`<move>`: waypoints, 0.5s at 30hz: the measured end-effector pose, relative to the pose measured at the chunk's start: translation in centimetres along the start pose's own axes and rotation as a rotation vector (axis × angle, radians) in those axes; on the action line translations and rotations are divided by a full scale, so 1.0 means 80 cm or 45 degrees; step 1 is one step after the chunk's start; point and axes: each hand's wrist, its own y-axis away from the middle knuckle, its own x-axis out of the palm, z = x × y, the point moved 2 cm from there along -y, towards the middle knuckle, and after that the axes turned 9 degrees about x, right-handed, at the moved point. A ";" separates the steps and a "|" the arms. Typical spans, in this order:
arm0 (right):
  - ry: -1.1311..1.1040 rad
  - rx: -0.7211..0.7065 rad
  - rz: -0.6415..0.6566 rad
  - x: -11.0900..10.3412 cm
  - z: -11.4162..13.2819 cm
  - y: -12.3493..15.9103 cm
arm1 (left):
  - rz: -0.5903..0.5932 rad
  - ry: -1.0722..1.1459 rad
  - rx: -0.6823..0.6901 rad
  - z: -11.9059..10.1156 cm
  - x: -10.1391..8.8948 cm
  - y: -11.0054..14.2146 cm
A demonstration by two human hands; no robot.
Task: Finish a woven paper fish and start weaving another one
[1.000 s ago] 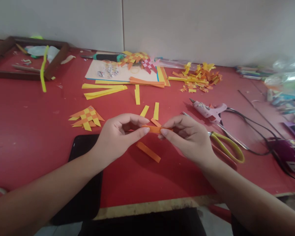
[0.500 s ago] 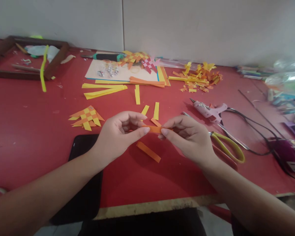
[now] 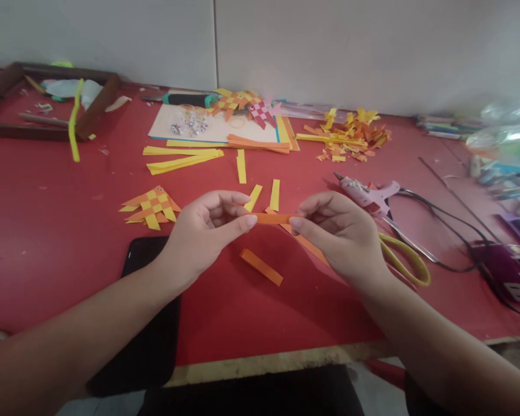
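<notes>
An orange paper strip (image 3: 273,219) is stretched level between my two hands, above the red table. My left hand (image 3: 208,225) pinches its left end between thumb and fingers, and my right hand (image 3: 335,234) pinches the right end. Beneath my right hand another orange strip (image 3: 309,247) lies slanted on the table, partly covered. A short orange strip (image 3: 261,267) rests nearer to me, below the held one. Just beyond the hands lie two short yellow strips, one tilted (image 3: 253,197) and one nearly upright (image 3: 275,195). A woven yellow and orange paper fish (image 3: 151,207) lies left of my left hand.
A black tablet (image 3: 138,323) lies under my left forearm. At right are scissors with a yellow handle (image 3: 409,260), a pink glue gun (image 3: 368,196) and its cord. Long yellow strips (image 3: 182,159), paper scraps (image 3: 355,138) and a brown wooden frame (image 3: 99,107) lie farther back.
Both hands have risen slightly and moved a little apart, so more of the held orange strip shows. More of the slanted orange strip under my right hand is now visible.
</notes>
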 end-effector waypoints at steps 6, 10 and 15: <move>0.015 0.003 0.018 -0.004 0.002 -0.004 | -0.020 0.043 -0.045 0.001 -0.001 0.000; -0.028 -0.033 0.068 -0.005 0.000 -0.003 | -0.019 0.006 -0.045 -0.004 0.000 0.000; 0.137 -0.032 0.084 -0.007 -0.003 -0.003 | 0.024 -0.102 -0.043 -0.004 -0.001 0.000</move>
